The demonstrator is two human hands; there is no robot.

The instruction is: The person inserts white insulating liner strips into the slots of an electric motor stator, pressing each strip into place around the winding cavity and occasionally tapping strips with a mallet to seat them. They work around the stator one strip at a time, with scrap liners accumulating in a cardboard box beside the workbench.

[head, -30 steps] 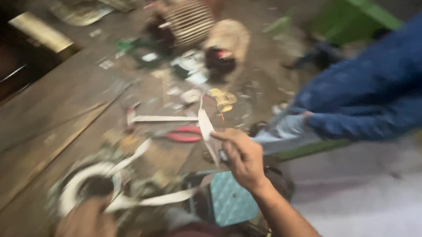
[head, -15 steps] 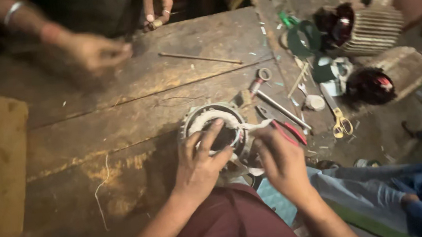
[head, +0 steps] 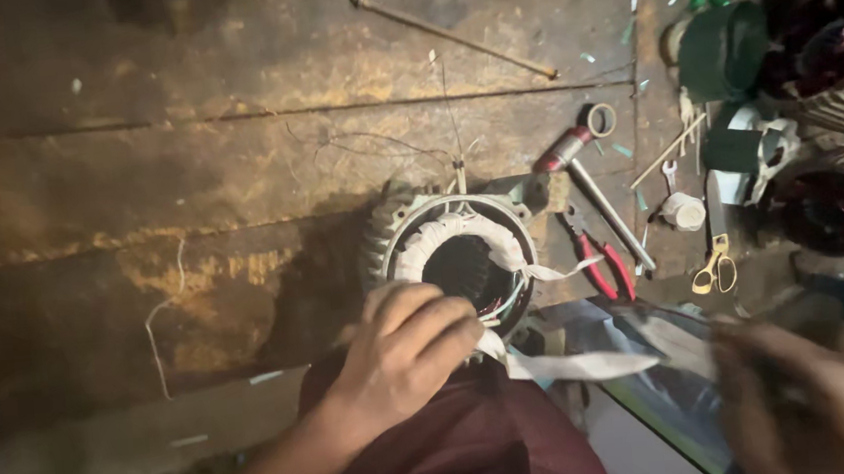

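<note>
Wood everywhere here, a worn plank bench [head: 187, 185] with scuffed yellowish patches. Sitting on it near the front edge is a stator [head: 459, 254], a ribbed metal housing with white-wrapped windings round a dark bore, lying with the opening facing up. The left hand [head: 406, 354] rests on its near rim, fingers curled together over the edge where some thin wires [head: 507, 300] come out. Can't really tell if it's pinching anything or just bracing. A white tape strip [head: 573, 366] runs from under that hand off to the right, toward the right hand [head: 821, 401]. That one is low in the corner and badly blurred, well apart from the stator, so I can't tell if it's open or closed, or whether it has the tape's end.

Just right of the stator there are red-handled pliers [head: 600, 263] and a long metal tool [head: 611, 214] lying diagonally. Yellow scissors [head: 713, 266] sit a bit further right. Two more ribbed motor bodies [head: 840, 194] with reddish windings are at the right edge, plus a green tape roll [head: 723, 48] up top. A thin rod [head: 456, 36] lies across the far planks.
</note>
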